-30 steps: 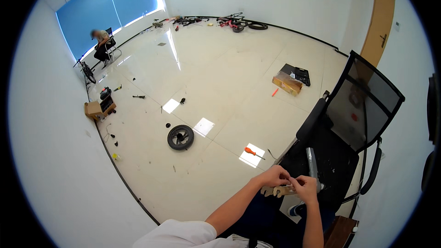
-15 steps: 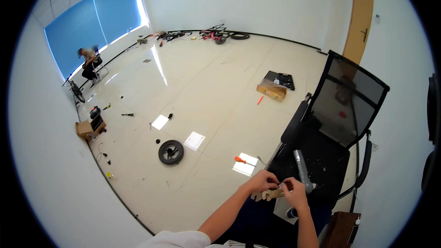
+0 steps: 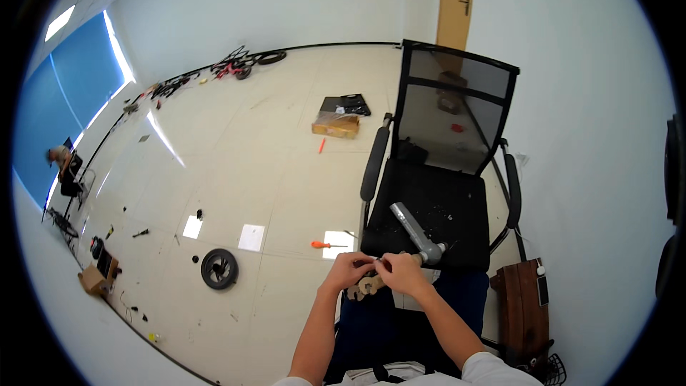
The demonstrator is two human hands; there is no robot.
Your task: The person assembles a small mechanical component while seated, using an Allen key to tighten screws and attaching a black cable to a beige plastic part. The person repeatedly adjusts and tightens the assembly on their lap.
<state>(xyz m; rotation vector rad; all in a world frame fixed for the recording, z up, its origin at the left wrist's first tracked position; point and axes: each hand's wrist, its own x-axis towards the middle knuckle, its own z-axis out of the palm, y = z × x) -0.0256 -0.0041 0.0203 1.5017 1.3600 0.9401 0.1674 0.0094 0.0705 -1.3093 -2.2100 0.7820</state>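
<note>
My left hand (image 3: 347, 270) and my right hand (image 3: 401, 272) meet in front of me, both closed on a small tan toothed part (image 3: 366, 286) that looks like a bundle of cut-out pieces. Fingertips of both hands pinch at its top. Just beyond my right hand a grey metal tube with a fitting (image 3: 416, 232) lies on the seat of a black mesh-backed office chair (image 3: 436, 200). My legs in dark blue trousers (image 3: 379, 322) are below the hands.
An orange-handled screwdriver (image 3: 323, 245) lies on the floor left of the chair. A small black wheel (image 3: 218, 269), a cardboard box and black case (image 3: 339, 119), a wooden stool (image 3: 522, 299), bicycle parts along the far wall, and a seated person (image 3: 61, 164) far left.
The view has swung right and down: the chair now sits centre, the floor items have shifted left. Both hands stay together on the tan part, working it with small finger moves.
</note>
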